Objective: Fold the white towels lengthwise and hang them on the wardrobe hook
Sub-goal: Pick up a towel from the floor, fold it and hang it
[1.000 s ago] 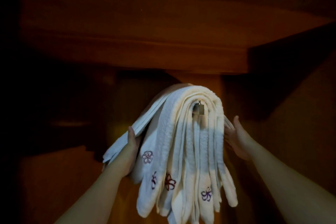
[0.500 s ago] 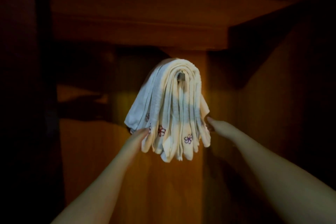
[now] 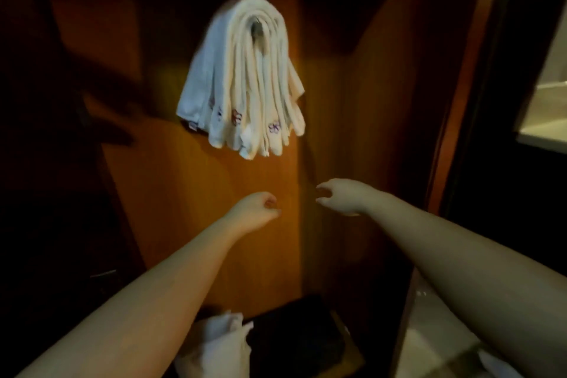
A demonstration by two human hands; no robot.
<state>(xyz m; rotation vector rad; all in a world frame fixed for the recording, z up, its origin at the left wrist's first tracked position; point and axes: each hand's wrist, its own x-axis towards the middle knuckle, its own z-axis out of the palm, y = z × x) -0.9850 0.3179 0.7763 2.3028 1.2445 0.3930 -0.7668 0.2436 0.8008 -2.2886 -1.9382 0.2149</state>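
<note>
While the towels hang, both hands' fingers (left, right) curl loosely, empty.

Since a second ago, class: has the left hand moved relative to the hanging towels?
Yes. The left hand has let go and dropped away, now well below the towels on the hook, holding nothing.

White towels drape over the wardrobe hook.

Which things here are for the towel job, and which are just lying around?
For the job:
hanging white towels
wardrobe hook, mostly hidden
left hand, holding nothing
right hand, holding nothing
crumpled white cloth, maybe another towel

Just lying around:
dark item on the wardrobe floor
</note>
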